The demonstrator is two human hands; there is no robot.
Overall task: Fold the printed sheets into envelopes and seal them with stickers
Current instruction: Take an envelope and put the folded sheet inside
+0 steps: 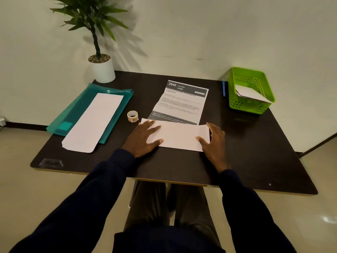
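Squarely before the person on a dark table [255, 143], the printed sheet [182, 101] lies with its near part folded up, blank side out. The left hand [144, 137] presses flat on the flap's left end, fingers spread. The right hand [215, 141] rests outstretched at the right end, thumb on the paper. A sticker roll [132, 116] stands just left of the sheet, and a green basket [246, 105] holding folded paper sits at the far right.

A dark table [255, 143] stands against a pale wall [200, 33] on seemingly beige floor [36, 179].

The tabletop [237, 143] is dark brown. The basket [255, 106] is bright green with a perforated pattern, the folder [73, 114] teal. The printed sheet [182, 103] is white with grey bands.
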